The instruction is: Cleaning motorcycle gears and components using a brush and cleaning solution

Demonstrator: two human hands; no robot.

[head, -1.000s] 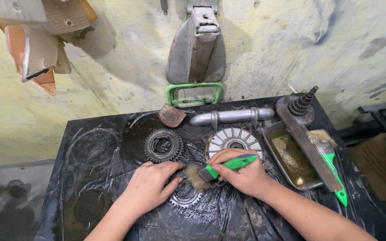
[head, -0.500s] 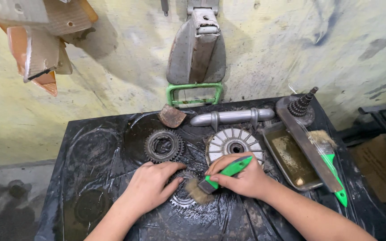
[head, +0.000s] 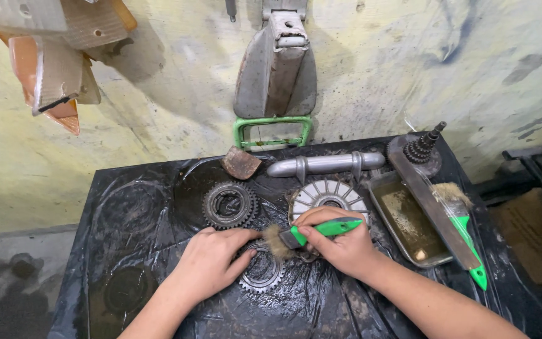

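Gear [head: 260,271] at lower centre of frame, brushed on the black-covered surface [head: 127,207].
Left hand [head: 211,263] lies flat, fingers spread, on the gear; right hand [head: 340,242] is closed around a green-handled brush [head: 312,232], bristles just above the gear. Second gear [head: 229,204] and finned disc [head: 329,194] lie above; metal tray [head: 409,220] at right.

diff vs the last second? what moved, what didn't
The right hand swung the green-handled brush back up: its bristles dipped lower on the toothed gear half a second ago and now sit at the gear's upper edge. Nothing was taken up or let go. The left hand stays pressed on the gear; the other parts on the black sheet are unmoved.
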